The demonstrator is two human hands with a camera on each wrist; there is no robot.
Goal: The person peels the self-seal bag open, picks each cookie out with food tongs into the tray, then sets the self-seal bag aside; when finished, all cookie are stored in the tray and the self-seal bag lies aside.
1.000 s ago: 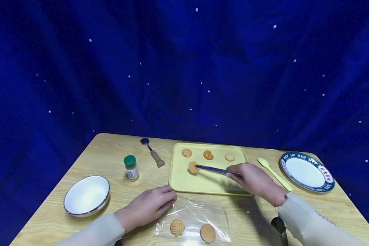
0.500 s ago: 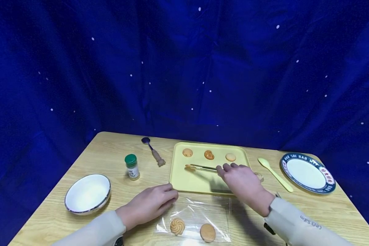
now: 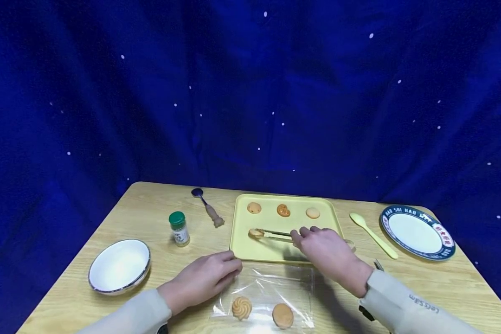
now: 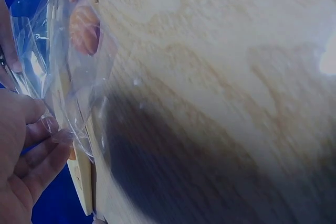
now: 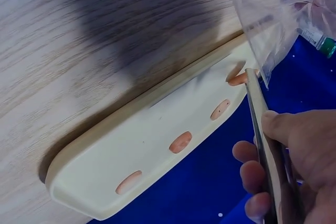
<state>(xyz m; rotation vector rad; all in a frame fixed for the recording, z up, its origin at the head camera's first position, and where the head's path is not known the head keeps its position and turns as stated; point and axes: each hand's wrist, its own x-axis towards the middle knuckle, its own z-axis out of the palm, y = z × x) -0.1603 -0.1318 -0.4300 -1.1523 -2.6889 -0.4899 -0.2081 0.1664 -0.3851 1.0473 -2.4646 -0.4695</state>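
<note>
My right hand (image 3: 327, 253) grips a pair of metal tongs (image 3: 275, 234), reaching in from the right over the pale yellow tray (image 3: 242, 253). At the tongs' tips is a round biscuit (image 3: 256, 234), near the tray's left side; in the right wrist view the biscuit (image 5: 239, 79) shows edge-on with a shadow close beside it. My left hand (image 3: 208, 278) pinches the edge of a clear plastic bag (image 4: 79, 87) between thumb and fingers. Inside the bag, on the table before me, lie a swirled biscuit (image 3: 241, 308) and a plain round one (image 3: 283, 316).
Along the tray's far side lie a speckled biscuit (image 3: 253, 208), a pretzel-shaped one (image 3: 283, 210) and a pale round one (image 3: 312, 213). Left are a white bowl (image 3: 118, 266), a green-capped shaker (image 3: 178, 229) and a dark spoon (image 3: 208, 211). Right are a yellow spoon (image 3: 371, 234) and a rimmed plate (image 3: 415, 232).
My right hand has shifted left and toward me, turning the tongs so both arms show. The biscuit at their tips has tilted and moved slightly left. The left hand has stayed at the bag.
</note>
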